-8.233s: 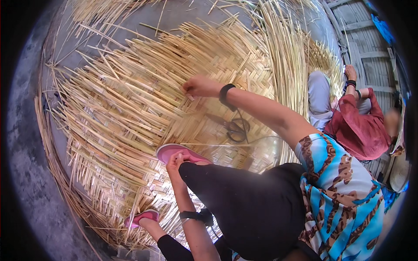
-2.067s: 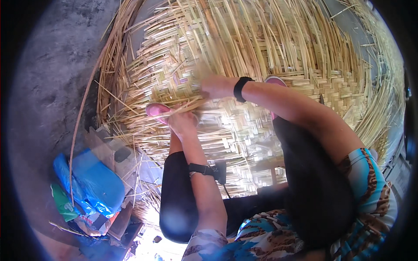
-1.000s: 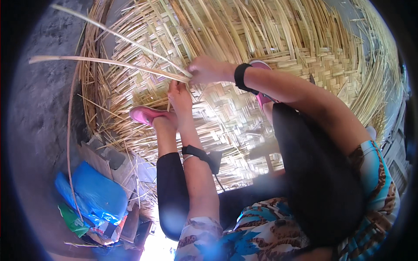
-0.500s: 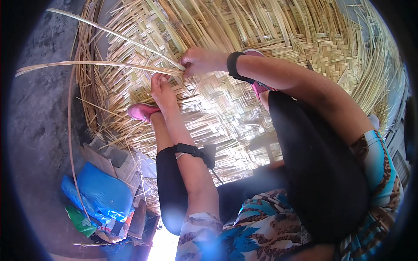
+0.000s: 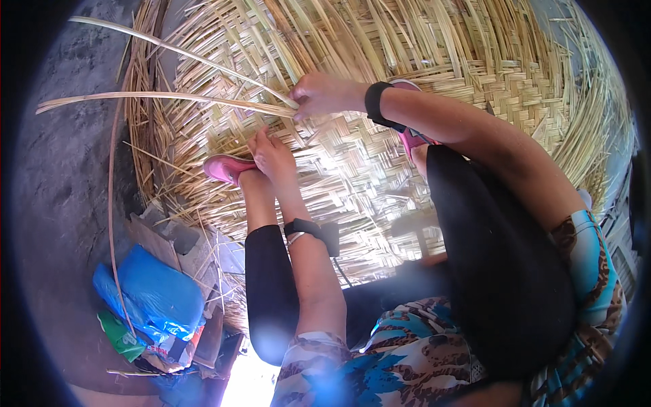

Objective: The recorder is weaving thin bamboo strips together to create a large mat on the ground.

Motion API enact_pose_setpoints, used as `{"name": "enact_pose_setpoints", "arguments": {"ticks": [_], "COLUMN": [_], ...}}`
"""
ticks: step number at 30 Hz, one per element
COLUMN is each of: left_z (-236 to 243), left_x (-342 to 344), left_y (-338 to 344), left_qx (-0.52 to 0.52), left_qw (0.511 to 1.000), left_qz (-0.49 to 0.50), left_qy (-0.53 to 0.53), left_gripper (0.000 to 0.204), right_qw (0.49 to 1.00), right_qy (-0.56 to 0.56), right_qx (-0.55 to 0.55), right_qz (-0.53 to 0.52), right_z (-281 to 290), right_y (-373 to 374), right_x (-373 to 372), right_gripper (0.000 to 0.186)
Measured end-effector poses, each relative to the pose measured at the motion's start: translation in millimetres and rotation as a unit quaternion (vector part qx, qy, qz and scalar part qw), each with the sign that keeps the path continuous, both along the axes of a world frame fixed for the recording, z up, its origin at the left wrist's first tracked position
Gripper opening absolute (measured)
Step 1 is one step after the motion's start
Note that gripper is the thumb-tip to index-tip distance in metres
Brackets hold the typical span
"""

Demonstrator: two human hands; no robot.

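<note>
A woven mat (image 5: pixel 352 152) of pale straw-coloured strips spreads under my feet. My right hand (image 5: pixel 327 96), closed in a pinch, grips the ends of two long reed strips over the mat. The upper reed strip (image 5: pixel 183 51) slants away to the far left; the lower reed strip (image 5: pixel 163 95) runs almost level to the left. My left hand (image 5: pixel 274 156) is apart from these strips, just above the mat and beside my left pink shoe (image 5: pixel 227 168). Its fingers are loosely bent and apart, with nothing visible in them.
Loose unwoven strips (image 5: pixel 325 37) fan out along the mat's far side. More long reeds (image 5: pixel 144 129) lie at its left edge by the dark grey floor (image 5: pixel 68 176). A blue plastic bag (image 5: pixel 156 288) sits at the lower left among boards. My right pink shoe (image 5: pixel 412 139) rests on the mat.
My left hand has drawn back from the strips, toward me and slightly right. My right hand has shifted a little right, pulling the two reed strips with it.
</note>
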State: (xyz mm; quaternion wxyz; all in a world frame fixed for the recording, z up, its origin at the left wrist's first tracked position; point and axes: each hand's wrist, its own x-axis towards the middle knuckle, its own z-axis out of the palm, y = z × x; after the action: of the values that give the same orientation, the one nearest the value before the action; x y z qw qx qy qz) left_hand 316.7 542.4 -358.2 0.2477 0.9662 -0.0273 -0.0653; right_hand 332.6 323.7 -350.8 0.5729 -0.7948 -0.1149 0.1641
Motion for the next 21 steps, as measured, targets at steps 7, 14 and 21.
{"name": "enact_pose_setpoints", "arguments": {"ticks": [7,14,21], "left_z": [-10.9,-14.7,-15.4], "left_x": [-53.4,-27.8,-18.8], "left_y": [-33.7,2.5,16.5], "left_qx": [0.061,0.022,-0.136], "left_qw": [0.995,0.996,0.978], "left_qz": [-0.04,0.059,0.147], "left_qy": [-0.071,0.056,0.065], "left_gripper": [0.022,0.023,0.02], "right_qw": [1.0,1.0,0.999], "right_qy": [0.025,0.003,0.041], "right_qx": [0.008,-0.002,-0.012], "right_qz": [-0.006,-0.007,0.01], "right_z": [-5.3,-12.0,-9.6], "right_y": [2.7,6.5,3.3], "right_x": [2.7,5.9,5.8], "right_gripper": [0.036,0.039,0.032]}}
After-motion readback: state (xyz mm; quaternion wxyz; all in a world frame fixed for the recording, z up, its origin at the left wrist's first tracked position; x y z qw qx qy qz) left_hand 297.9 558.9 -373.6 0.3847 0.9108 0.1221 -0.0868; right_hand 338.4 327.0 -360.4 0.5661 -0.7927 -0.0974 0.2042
